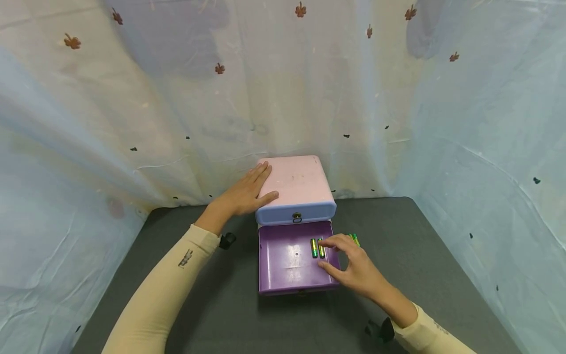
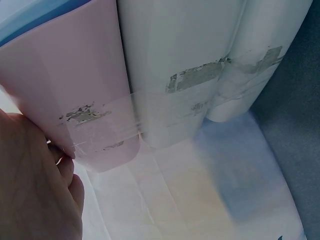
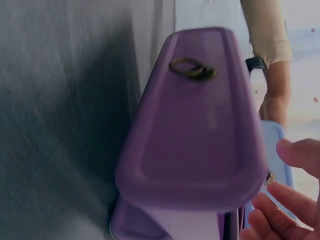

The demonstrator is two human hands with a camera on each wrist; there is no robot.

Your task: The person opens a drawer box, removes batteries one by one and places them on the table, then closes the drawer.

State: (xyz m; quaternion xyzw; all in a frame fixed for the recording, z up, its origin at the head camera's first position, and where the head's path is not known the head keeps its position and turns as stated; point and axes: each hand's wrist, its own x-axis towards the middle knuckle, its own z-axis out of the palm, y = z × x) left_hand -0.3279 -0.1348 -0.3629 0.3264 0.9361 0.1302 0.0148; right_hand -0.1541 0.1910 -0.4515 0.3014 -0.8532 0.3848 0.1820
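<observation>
Dark grey table (image 1: pixel 424 265), lower half of head view. Drawer unit (image 1: pixel 294 179) stands centre-frame; green batteries (image 1: pixel 355 239) (partly hidden, count unclear) right of it.

We can read no text, brand or number: the dark print (image 1: pixel 185 258) on the left sleeve (image 1: pixel 158 290) is illegible, and the batteries (image 1: pixel 314 248) show too small for us to read

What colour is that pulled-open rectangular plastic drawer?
The drawer is purple, best seen in the head view.

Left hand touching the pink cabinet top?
Touching. The head view shows the left hand resting on the pink top, fingers and thumb over its left edge.
</observation>
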